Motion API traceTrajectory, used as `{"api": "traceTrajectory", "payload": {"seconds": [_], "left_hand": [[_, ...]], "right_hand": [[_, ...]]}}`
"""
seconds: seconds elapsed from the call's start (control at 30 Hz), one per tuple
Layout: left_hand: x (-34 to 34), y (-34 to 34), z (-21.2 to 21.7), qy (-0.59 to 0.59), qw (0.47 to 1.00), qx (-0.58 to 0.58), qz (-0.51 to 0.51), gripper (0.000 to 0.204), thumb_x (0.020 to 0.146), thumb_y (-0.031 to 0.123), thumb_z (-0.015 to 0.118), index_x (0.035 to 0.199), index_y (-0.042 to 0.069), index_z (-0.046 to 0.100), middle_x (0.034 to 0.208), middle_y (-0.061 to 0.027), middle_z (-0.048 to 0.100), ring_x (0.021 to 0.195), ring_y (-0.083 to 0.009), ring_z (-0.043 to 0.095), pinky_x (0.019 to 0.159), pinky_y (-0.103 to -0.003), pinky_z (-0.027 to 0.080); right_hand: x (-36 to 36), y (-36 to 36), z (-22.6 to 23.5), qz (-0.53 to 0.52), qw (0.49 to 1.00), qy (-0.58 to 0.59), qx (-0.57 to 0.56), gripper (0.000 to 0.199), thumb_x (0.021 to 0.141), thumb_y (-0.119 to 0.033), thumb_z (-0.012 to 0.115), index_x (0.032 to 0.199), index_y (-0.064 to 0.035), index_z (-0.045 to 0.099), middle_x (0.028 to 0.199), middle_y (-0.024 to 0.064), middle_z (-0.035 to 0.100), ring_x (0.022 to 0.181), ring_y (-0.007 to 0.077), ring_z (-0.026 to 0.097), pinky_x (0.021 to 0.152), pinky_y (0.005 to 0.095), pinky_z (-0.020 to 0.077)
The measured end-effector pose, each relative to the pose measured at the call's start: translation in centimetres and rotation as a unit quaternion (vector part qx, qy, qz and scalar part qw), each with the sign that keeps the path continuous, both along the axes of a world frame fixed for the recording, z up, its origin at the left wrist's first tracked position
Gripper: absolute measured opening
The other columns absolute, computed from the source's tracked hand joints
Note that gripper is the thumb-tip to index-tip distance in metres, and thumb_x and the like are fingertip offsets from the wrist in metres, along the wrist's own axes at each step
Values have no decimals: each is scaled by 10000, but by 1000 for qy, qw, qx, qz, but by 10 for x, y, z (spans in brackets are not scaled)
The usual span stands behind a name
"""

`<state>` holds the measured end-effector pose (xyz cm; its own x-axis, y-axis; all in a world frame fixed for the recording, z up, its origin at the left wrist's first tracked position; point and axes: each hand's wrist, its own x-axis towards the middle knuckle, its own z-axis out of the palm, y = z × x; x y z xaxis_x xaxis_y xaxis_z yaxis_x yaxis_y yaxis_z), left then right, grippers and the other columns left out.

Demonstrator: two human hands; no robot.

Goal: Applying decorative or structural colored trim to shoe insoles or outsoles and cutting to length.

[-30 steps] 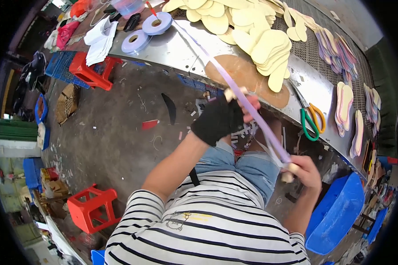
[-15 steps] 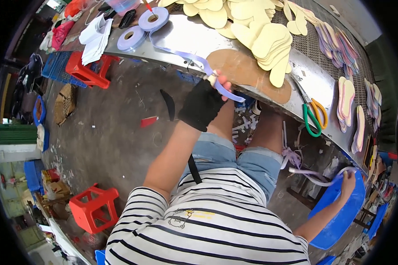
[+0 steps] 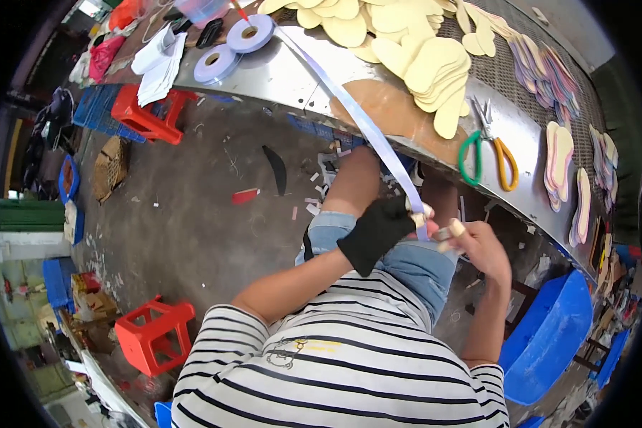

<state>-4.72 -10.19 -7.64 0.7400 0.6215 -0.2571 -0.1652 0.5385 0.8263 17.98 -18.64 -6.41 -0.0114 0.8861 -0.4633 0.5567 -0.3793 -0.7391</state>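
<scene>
My left hand [image 3: 389,227], in a black fingerless glove, is closed on a pale purple ribbon [image 3: 378,143] above my lap. The ribbon stretches fairly straight from a roll [image 3: 250,34] across the table edge to my fingers, its short end hanging just below them. Close beside that end is my right hand [image 3: 481,250], bare, with pale coverings on its fingertips. Its fingers are smeared by motion, so whether they grip anything cannot be made out. A second purple roll [image 3: 216,64] lies beside the first. Scissors [image 3: 488,143] with one green and one orange handle lie on the metal tabletop.
Pale yellow insole shapes [image 3: 435,75] are heaped on the table [image 3: 299,46], with layered coloured ones [image 3: 558,164] to the right. A blue bin [image 3: 549,339] stands at my lower right. Red stools [image 3: 153,335] are on the left. Scraps litter the floor.
My left hand has drawn the ribbon down from the table edge to my lap, straightening it. My right hand has come from the blue bin, the strip it held no longer visible. The scissors have shifted and turned.
</scene>
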Motion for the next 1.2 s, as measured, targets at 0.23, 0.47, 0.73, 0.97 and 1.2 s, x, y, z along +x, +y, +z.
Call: {"api": "traceTrajectory", "payload": {"seconds": [0.23,0.47,0.73,0.97,1.2], "left_hand": [[23,-38,-29,131,852,441,-250,277,767,204,689,969,21,645,904,-105,652,905,-213,609,807,-353,473],[3,65,-9,-256,962,-87,-36,597,852,455,588,1249,31,448,1176,-131,557,1070,-271,562,946,-409,445],[-80,174,-48,-404,871,-106,259,412,896,326,523,1165,14,503,909,-73,618,860,-237,600,864,-396,459],[-199,111,-54,-393,869,-96,287,383,931,312,484,1213,53,488,715,30,474,630,-112,465,706,-306,428],[-333,25,-142,-160,786,-230,551,98,897,157,535,921,63,547,610,31,366,451,-74,342,492,-217,379]], "right_hand": [[-58,31,0,-60,942,324,64,288,906,-223,533,1053,15,604,862,44,642,772,93,572,661,232,462],[10,-77,66,-23,921,300,247,400,812,-338,591,634,19,610,515,99,568,425,170,537,414,261,405],[195,-294,7,-286,658,479,506,319,794,-122,606,1027,44,466,645,22,436,607,116,444,840,406,394],[250,-312,-48,-569,570,345,483,201,848,-214,557,818,-18,531,656,79,497,625,201,517,704,332,455],[259,-255,-138,-704,601,225,303,213,861,-252,572,782,-62,517,687,41,493,647,180,504,644,338,453]]}}
